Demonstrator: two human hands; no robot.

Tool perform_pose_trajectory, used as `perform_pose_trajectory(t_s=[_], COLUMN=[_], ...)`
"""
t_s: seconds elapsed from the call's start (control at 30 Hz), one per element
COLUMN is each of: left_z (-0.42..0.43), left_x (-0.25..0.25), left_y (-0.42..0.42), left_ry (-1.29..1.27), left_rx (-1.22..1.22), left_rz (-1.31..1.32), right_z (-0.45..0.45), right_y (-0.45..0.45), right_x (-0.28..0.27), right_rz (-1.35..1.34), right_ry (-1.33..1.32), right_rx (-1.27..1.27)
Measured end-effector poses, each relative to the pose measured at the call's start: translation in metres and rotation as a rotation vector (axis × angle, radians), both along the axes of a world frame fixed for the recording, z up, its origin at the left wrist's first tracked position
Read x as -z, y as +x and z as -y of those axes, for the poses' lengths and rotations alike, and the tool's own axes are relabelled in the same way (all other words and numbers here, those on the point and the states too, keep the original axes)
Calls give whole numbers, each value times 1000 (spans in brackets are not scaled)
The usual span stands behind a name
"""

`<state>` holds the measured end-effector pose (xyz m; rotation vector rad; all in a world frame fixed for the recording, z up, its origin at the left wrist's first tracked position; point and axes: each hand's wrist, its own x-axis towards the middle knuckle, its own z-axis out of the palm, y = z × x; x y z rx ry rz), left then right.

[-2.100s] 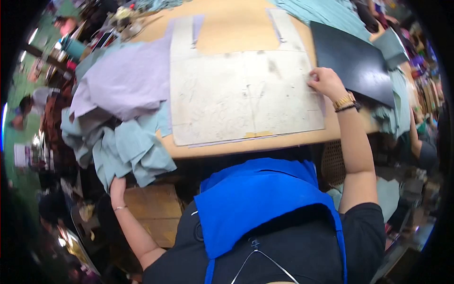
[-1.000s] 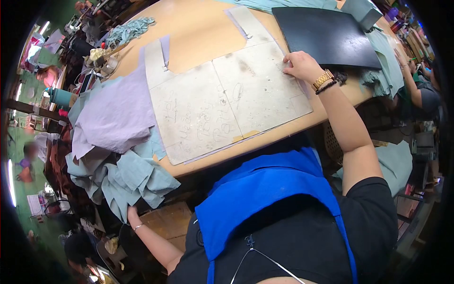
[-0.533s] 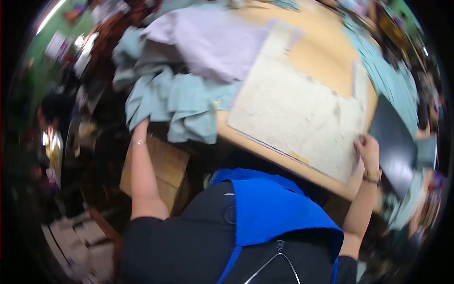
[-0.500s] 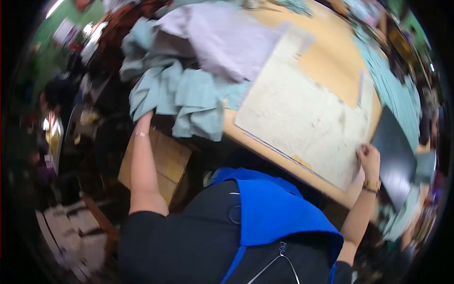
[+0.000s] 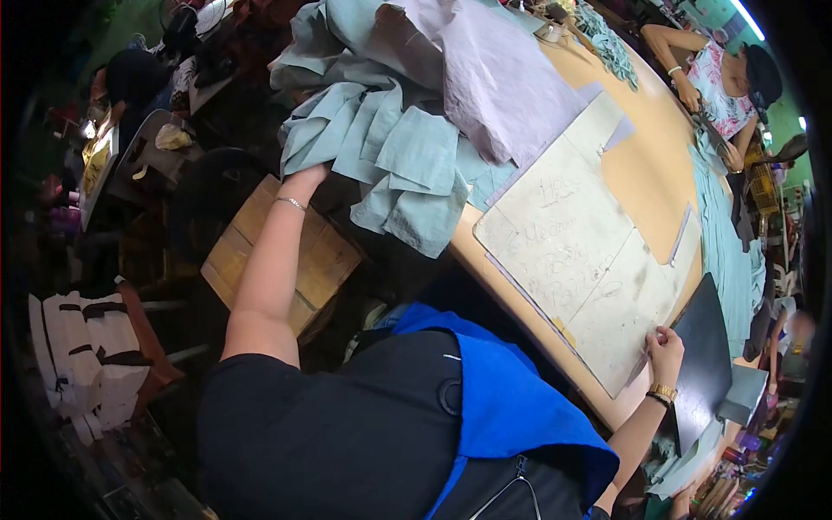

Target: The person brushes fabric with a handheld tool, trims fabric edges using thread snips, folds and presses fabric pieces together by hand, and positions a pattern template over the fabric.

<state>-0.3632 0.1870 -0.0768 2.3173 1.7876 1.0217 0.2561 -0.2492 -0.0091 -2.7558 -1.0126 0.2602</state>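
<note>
My left hand (image 5: 314, 174) reaches in under the folds of a heap of teal cloth (image 5: 416, 152) that hangs over the table's edge; its fingers are hidden by the cloth. Lavender cloth (image 5: 507, 78) lies on top of the heap. Beside it on the table rests a large pale cardboard pattern (image 5: 563, 230) with handwriting and a cut-out notch. Lavender edges show from beneath the pattern. At the pattern's near right corner, my right hand (image 5: 665, 348) has its fingers pinched together; what is between them, if anything, is too small to make out.
The wooden table (image 5: 646, 130) curves away to the right. A black sheet (image 5: 704, 355) leans at its right side, near long teal cloth (image 5: 728, 251). A cardboard box (image 5: 299, 277) stands below my left arm. Another person (image 5: 724, 95) works at the far side.
The view has turned, so the table and cloth sit further right. My left hand remains under the teal cloth. My right hand stays at the pattern's corner, fingers still pinched.
</note>
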Motion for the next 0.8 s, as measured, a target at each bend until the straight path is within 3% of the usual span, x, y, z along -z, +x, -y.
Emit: perform_pose_trajectory(t_s=[0.5, 0.67, 0.77, 0.8], left_z=[5, -31, -23, -22], left_x=[-10, 24, 14, 13], left_y=[-7, -42, -36, -37], left_ry=[-13, -101, -418, -417], left_rx=[2, 81, 7, 4], left_rz=[-2, -181, 156, 156], right_z=[1, 1, 2, 2], right_y=[3, 2, 3, 4], right_x=[2, 2, 3, 3], right_rz=[0, 3, 0, -2], right_ry=[-11, -13, -11, -11], right_rx=[3, 11, 3, 0])
